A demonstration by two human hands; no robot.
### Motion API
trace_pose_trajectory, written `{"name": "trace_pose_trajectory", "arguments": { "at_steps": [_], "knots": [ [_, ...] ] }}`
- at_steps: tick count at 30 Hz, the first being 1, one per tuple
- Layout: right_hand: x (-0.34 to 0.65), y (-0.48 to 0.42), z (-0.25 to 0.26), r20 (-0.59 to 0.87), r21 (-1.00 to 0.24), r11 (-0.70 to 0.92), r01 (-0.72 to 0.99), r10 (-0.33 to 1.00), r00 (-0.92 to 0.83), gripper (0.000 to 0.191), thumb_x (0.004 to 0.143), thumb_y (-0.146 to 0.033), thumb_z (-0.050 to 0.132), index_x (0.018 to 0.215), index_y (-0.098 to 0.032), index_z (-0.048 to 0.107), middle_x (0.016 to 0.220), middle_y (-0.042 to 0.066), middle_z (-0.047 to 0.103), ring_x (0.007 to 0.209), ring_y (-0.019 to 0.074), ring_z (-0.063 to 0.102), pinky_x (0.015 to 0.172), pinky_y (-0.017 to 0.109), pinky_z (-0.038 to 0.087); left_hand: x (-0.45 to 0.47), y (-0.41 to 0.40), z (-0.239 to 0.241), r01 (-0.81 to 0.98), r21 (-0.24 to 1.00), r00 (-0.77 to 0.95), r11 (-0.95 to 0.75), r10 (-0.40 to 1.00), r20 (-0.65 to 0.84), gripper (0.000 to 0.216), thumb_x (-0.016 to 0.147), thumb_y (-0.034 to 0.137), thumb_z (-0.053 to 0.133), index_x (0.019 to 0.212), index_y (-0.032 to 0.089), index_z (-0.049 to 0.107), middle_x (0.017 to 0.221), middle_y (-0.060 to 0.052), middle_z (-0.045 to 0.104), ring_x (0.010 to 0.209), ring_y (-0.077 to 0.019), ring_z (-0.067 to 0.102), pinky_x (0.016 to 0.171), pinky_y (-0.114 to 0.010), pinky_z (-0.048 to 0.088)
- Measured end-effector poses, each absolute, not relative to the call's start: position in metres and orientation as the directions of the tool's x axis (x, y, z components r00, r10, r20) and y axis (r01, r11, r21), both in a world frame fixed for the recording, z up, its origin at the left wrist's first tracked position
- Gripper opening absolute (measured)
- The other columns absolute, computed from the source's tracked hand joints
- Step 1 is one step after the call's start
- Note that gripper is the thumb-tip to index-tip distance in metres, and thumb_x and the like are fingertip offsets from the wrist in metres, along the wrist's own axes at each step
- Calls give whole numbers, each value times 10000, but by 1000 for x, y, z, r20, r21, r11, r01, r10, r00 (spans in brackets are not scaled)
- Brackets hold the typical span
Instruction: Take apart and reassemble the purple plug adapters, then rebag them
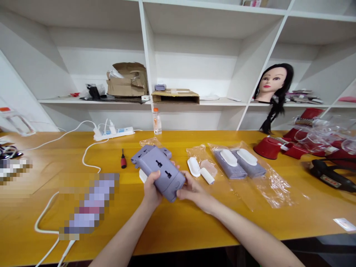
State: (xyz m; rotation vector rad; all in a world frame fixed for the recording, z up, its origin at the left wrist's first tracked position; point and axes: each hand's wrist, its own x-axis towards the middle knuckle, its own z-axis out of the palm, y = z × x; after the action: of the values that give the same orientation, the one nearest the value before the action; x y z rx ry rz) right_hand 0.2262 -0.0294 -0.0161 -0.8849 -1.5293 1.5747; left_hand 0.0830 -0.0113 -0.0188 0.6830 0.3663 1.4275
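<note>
Purple case [164, 172] held above the counter [172, 235], left fingers [152, 178] and right fingers [189, 191] partly curled around its lower end.
The left thumb presses the slotted front face; the right fingers grip the corner. Just behind sits another purple part [141, 154], with a screwdriver [123, 162] to its left and a power strip [116, 133] and bottle [157, 122] farther back. Close on the right lie a white oval piece [194, 167] and white cylinder [207, 176], then two bagged purple units [232, 168], red appliances [268, 147] and a black tool [330, 178]. The label [330, 181] on that tool and the print on a card [345, 224] are too small to read; a pixelated patch [93, 204] hides any writing at left.
</note>
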Motion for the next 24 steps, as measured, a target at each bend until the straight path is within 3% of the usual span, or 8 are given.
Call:
{"name": "trace_pose_trajectory", "arguments": {
  "at_steps": [3,8,11,17,24],
  "knots": [
    [229,-25,-17,-130,-962,-244,-126,809,-574,467,650,-319,685,1047,-185,478,817,17,629,617,138,633,537,223,434,81,-11,-19,-771,636,204,9,951,234,442,611,315,544,1023,157,563,904,-90,660,981,-317,569,806,-438,449],
    [229,-23,-26,-233,-912,-388,-134,757,-610,418,551,-224,747,923,-128,583,761,31,653,587,153,641,541,250,475,84,-15,-29,-711,703,265,-31,914,308,478,572,285,566,1034,166,559,987,-106,643,1023,-331,543,835,-448,427],
    [227,-25,-30,-231,-912,-382,-152,781,-579,428,463,-184,791,854,-115,629,744,20,659,605,130,617,596,267,487,85,-17,-32,-685,726,277,-49,905,323,490,564,290,577,1039,171,557,991,-111,637,1025,-341,538,831,-455,425],
    [222,-31,-28,-31,-949,-198,-245,833,-552,384,479,-174,792,838,-127,665,757,3,678,694,125,597,688,255,457,84,-19,-26,-705,709,330,-22,875,355,559,551,354,600,1073,168,528,985,-121,622,1031,-353,526,823,-473,426],
    [226,-25,-36,-214,-912,-386,-139,737,-640,471,497,-249,798,915,-124,620,786,42,670,646,161,651,579,248,478,80,-14,-33,-674,738,366,46,887,280,533,557,298,573,1070,163,530,964,-112,641,967,-330,568,781,-446,454]
  ]
}}
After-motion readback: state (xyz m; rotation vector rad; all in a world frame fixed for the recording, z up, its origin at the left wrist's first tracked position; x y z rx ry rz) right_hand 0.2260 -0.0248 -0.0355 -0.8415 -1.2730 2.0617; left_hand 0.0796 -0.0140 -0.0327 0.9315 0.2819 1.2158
